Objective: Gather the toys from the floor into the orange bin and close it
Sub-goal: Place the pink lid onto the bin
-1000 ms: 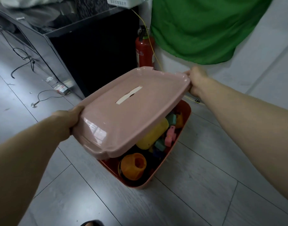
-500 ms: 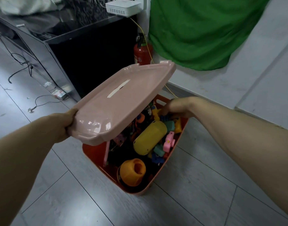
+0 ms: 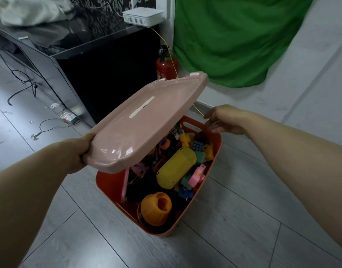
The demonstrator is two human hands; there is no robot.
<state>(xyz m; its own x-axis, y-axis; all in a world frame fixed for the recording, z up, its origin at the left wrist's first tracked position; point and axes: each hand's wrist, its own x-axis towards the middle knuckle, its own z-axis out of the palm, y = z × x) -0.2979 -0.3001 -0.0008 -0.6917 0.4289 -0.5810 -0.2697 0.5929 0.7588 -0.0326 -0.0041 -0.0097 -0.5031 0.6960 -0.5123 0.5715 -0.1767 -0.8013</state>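
While the rounded orange plastic bin (image 3: 112,182) stands on the grey plank floor already heaped with toys, the step in hand looks like the closing: the flat pale-pink plastic lid (image 3: 147,120) is held tilted above the bin, its low corner over the bin's near-left rim and its far edge raised well clear. No loose toys show on the floor around the bin, so the gathering seems done.

The left hand (image 3: 77,151) grips the lid's low corner, its fingers (image 3: 88,141) curled round the edge. The right hand (image 3: 224,120) hovers at the bin's far-right rim, just beside the slot handle; its fingers are loosely spread and blurred, and seem to hold nothing, though whether they touch the rim or a toy I cannot tell.

Inside the bin, a big yellow capsule-shaped toy (image 3: 176,167) lies in the middle, an orange cup-like toy (image 3: 156,207) at the near end, and a small pink camera toy (image 3: 198,175) against the right wall.

The next move likely calls for levelling the lid, squaring it over the bin's rim and pressing it down; tall toys may need nudging lower first.
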